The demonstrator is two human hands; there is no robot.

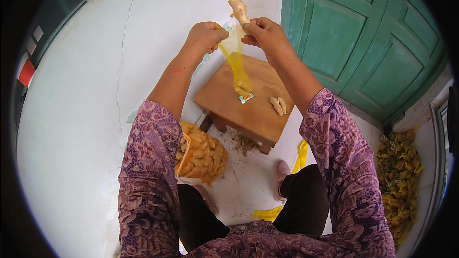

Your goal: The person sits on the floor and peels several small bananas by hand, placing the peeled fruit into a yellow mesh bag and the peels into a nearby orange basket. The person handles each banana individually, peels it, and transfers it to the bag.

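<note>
My left hand (207,37) grips one side of the mouth of a yellow mesh bag (236,65), which hangs stretched over a low wooden table. In my right hand (263,34) is a piece of ginger root (239,10), held upright at the other side of the mouth; whether those fingers also pinch the mesh is hard to tell. Some ginger lies in the bag's lower end, and a small printed tag (246,97) is at its bottom. Two more ginger pieces (278,105) lie side by side on the wooden table (222,96), near its right edge.
An orange mesh sack (206,154) full of ginger stands on the floor left of the table. Yellow netting (267,214) lies near my feet. Many filled yellow bags (398,186) are piled at the right, below a green door (333,36). Dirt is scattered under the table.
</note>
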